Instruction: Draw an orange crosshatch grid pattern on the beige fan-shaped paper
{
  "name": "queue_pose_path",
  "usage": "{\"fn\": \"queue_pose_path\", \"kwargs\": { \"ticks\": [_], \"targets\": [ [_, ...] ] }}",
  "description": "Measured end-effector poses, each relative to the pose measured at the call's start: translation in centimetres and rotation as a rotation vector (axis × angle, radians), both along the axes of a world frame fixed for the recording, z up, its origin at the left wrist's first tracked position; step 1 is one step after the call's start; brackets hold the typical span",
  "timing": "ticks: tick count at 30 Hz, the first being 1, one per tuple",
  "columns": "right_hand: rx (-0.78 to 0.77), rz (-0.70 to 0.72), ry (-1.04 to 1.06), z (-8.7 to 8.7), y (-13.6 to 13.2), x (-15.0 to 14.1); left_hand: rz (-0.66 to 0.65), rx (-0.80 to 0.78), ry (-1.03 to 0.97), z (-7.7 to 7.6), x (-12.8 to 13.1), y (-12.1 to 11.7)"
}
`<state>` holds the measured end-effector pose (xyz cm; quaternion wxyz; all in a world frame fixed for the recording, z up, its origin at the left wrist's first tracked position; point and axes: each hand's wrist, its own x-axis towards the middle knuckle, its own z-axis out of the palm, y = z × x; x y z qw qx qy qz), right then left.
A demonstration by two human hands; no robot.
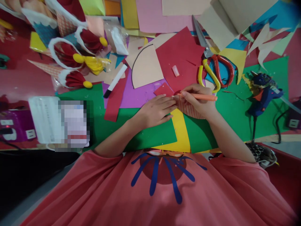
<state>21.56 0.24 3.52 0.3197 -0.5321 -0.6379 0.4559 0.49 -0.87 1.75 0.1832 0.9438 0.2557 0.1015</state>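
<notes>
My right hand [199,99] is closed round an orange marker [204,97], its tip at the paper near my left fingertips. Under both hands lies a tan paper piece [189,110] with orange stripes drawn on it; its far part is covered. My left hand [157,111] rests flat with its fingers stretched over the piece's left end. Beyond the hands are a small red paper scrap [164,90] and a red sheet [180,59] with a pinkish eraser-like block [175,71] on it. A tan paper fan shape [147,67] with a black curved edge lies farther left.
Large scissors [207,51] with red and yellow handles lie beyond my right hand. A blue glue gun [263,97] stands at the right with its cord. Left are a white marker [115,81], a phone [75,124] and several paper cones [68,51]. Green sheets [150,133] cover the near table.
</notes>
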Motion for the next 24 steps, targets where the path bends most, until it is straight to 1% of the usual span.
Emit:
{"fn": "queue_pose_path", "kwargs": {
  "ticks": [3,7,11,17,21,24],
  "targets": [
    [0.014,-0.012,-0.019,-0.19,0.04,-0.09,0.01,-0.02,-0.009,0.05,-0.1,0.07],
    [0.036,-0.013,-0.034,-0.51,0.09,-0.01,0.056,-0.028,-0.002,0.07,-0.4,0.31],
    [0.056,-0.013,-0.062,-0.64,0.13,0.08,0.062,0.001,-0.034,0.12,-0.57,0.48],
    [0.053,-0.006,-0.063,-0.53,0.22,-0.09,0.062,0.014,-0.038,0.24,-0.49,0.46],
    [0.038,0.0,-0.068,-0.39,0.21,-0.18,0.072,-0.007,-0.036,0.26,-0.47,0.45],
    [0.013,0.027,-0.034,-0.29,0.21,-0.18,0.079,-0.021,-0.026,0.26,-0.47,0.44]
  ]
}}
